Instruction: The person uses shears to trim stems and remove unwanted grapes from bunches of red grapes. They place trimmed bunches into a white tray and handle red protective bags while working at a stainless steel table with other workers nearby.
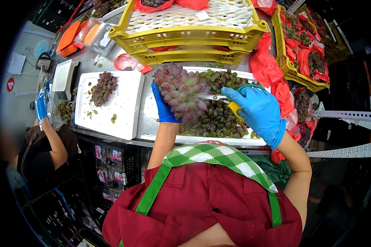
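Observation:
My left hand point(165, 106), in a blue glove, is closed on a bunch of pinkish-green grapes point(184, 92), holding it up over the left end of a white tray point(235, 142). My right hand point(257, 113), gloved in lighter blue, grips a pair of scissors point(211, 97) with yellow and green handles. Their blades point left and reach the right side of the bunch; whether the tips are parted is hard to make out. Many loose green and purple grapes point(224, 119) lie in the tray beneath.
Left of me is another white tray point(127, 105) with a small dark bunch point(104, 88). A scale point(64, 80) stands beyond it. Stacked yellow crates point(185, 41) block the far side; another crate point(303, 76) and red paper point(272, 74) are right. A co-worker's gloved hand point(42, 105) holds clear plastic.

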A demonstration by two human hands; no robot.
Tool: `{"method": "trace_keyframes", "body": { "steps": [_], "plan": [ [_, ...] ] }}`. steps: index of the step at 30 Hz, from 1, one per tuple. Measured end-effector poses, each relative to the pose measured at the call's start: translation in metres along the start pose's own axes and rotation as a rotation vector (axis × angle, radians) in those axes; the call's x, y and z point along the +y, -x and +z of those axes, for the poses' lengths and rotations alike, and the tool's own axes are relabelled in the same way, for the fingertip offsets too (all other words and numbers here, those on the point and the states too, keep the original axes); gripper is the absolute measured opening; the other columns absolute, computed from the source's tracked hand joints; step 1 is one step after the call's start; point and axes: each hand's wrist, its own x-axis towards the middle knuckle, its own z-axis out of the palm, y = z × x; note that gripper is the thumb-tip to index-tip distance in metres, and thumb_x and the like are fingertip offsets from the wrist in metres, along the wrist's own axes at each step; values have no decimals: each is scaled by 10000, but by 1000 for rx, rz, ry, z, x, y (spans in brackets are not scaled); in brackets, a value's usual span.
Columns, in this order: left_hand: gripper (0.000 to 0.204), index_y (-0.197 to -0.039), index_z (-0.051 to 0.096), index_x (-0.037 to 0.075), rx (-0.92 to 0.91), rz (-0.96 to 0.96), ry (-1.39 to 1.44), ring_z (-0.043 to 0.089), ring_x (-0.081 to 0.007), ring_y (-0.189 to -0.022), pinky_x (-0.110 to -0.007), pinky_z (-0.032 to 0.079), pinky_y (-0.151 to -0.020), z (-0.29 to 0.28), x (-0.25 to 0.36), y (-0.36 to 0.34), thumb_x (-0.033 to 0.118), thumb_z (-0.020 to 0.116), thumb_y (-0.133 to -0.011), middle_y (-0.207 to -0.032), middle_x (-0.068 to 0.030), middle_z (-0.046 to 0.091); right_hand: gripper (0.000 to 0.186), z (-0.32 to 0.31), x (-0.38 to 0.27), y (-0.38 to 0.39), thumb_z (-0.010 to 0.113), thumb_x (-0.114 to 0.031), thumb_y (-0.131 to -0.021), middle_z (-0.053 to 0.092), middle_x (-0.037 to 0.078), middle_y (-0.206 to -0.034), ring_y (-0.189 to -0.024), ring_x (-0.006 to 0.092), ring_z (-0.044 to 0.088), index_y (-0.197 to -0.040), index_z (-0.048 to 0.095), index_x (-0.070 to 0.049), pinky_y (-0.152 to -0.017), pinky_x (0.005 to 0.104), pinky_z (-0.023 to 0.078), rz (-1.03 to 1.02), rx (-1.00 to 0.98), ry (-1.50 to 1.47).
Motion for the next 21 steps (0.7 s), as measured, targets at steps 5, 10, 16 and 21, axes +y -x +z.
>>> {"method": "trace_keyframes", "body": {
  "steps": [5, 10, 16, 21],
  "plan": [
    [689, -1329, 295, 171, 33, 5, -20, 276, -501, -1205, -547, 362, -925, -3, 5, 1, 625, 328, -813, -1362, -234, 249, 513, 2, -3, 5, 665, -156, -679, 478, 29, -704, -649, 192, 515, -1170, 529, -217, -559, 310, 439, 10, -69, 57],
    [641, -1327, 294, 146, -183, -53, 94, 295, -475, -1209, -535, 340, -951, -7, 1, -5, 575, 291, -850, -1354, -202, 279, 496, 6, -5, 7, 647, -179, -699, 483, 26, -709, -640, 178, 516, -1178, 525, -218, -551, 299, 439, -30, -33, 121],
    [599, -1328, 296, 156, 294, 104, -424, 352, -448, -1177, -552, 363, -916, -28, 20, -2, 542, 264, -871, -1333, -187, 313, 486, -2, -4, 6, 615, -187, -725, 490, 24, -717, -635, 171, 512, -1199, 512, -222, -552, 286, 439, -59, -31, 213],
    [551, -1278, 362, 176, 130, -164, -283, 395, -452, -1131, -568, 418, -835, -8, 10, -3, 539, 273, -874, -1288, -180, 366, 515, 6, -7, 11, 597, -162, -721, 470, 20, -704, -627, 166, 497, -1224, 496, -210, -553, 283, 431, -55, -11, 255]
  ]
}}
